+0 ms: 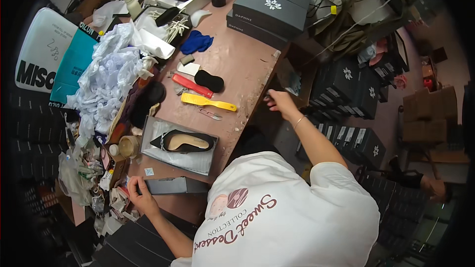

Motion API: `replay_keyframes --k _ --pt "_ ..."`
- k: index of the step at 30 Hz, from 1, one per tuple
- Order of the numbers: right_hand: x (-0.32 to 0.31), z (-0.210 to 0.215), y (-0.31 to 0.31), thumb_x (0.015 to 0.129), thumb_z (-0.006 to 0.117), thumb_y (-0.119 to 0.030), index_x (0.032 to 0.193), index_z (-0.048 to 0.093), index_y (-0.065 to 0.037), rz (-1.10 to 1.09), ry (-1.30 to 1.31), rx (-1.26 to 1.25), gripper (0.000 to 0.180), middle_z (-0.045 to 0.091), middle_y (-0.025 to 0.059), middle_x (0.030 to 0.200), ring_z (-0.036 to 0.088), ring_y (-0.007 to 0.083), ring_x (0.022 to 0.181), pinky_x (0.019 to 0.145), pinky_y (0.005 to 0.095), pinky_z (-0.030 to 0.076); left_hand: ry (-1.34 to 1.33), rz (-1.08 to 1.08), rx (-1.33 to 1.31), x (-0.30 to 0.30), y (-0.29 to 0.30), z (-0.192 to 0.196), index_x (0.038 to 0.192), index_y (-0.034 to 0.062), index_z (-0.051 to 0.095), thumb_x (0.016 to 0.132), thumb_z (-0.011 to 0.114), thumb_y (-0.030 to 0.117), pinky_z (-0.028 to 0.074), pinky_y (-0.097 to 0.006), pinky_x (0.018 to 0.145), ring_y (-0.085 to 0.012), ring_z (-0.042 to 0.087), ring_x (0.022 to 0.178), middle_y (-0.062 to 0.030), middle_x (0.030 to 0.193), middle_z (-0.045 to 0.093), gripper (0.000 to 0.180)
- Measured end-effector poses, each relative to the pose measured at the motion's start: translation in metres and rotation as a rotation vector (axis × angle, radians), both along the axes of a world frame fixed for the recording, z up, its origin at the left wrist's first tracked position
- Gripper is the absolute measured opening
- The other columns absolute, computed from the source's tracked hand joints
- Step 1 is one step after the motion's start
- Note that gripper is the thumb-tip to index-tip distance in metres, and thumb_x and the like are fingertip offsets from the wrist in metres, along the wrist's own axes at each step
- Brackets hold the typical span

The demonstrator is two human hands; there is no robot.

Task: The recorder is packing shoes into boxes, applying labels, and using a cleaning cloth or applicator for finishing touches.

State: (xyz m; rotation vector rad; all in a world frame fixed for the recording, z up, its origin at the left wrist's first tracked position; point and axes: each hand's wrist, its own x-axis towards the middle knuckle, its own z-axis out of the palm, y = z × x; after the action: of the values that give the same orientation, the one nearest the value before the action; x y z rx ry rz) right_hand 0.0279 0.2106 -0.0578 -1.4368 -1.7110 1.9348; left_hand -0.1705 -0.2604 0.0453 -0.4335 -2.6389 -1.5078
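Pinches grey lid [175,186] at eight o'clock with left hand [142,195], maybe to steady it; can't tell grip of right hand [282,103] at two.

The person wore a loose white T-shirt [292,202] with wide short sleeves [327,178], its fabric creased in soft folds. A print [235,217] crossed it: flowing maroon script, smaller lettering alongside, a round maroon motif [237,198] with pale streaks, and a pale pink rounded shape [219,204]. A thin, light-toned bracelet [299,121] circled the wrist of the right hand [282,103], while the left hand [142,197] was bare.
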Motion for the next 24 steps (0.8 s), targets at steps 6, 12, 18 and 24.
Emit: replay_keyframes --k 6,12,18,24 --pt "0.06 -0.099 0.177 0.091 0.063 -0.021 0.101 0.065 -0.001 -0.241 -0.217 0.213 0.022 0.062 0.0046 0.075 0.061 0.0118 0.059 0.047 0.0249 0.05 0.112 0.261 -0.151 0.01 0.005 0.002 0.087 -0.0034 0.06 0.092 0.062 0.011 0.042 -0.031 0.087 -0.0185 0.055 0.089 -0.0079 0.093 0.06 0.016" --pt "0.04 -0.111 0.292 0.09 0.06 -0.044 0.084 0.065 -0.005 -0.133 -0.71 0.193 0.04 0.06 0.0043 0.068 0.058 0.0161 0.052 0.045 0.0326 0.044 0.212 0.658 -0.364 0.059 0.026 0.023 0.089 -0.0049 0.061 0.092 0.063 0.015 0.045 -0.033 0.082 -0.0221 0.057 0.085 -0.0106 0.09 0.062 0.021" --pt "0.049 -0.18 0.342 0.095 0.049 -0.028 0.12 0.052 -0.004 -0.112 -0.622 -0.02 0.035 0.064 0.0149 0.087 0.065 0.0256 0.06 0.047 0.0383 0.057 0.25 0.773 -0.451 0.072 0.058 0.031 0.092 -0.005 0.063 0.091 0.064 0.014 0.046 -0.033 0.082 -0.0217 0.058 0.086 -0.0104 0.093 0.063 0.019" --pt "0.071 -0.236 0.359 0.096 0.037 -0.018 0.108 0.053 -0.006 0.077 -0.627 -0.252 0.023 0.06 0.0138 0.075 0.062 0.0243 0.056 0.047 0.0402 0.057 0.268 0.792 -0.447 0.076 0.045 0.013 0.095 -0.005 0.064 0.092 0.063 0.013 0.048 -0.032 0.081 -0.0199 0.059 0.083 -0.0105 0.09 0.065 0.019"
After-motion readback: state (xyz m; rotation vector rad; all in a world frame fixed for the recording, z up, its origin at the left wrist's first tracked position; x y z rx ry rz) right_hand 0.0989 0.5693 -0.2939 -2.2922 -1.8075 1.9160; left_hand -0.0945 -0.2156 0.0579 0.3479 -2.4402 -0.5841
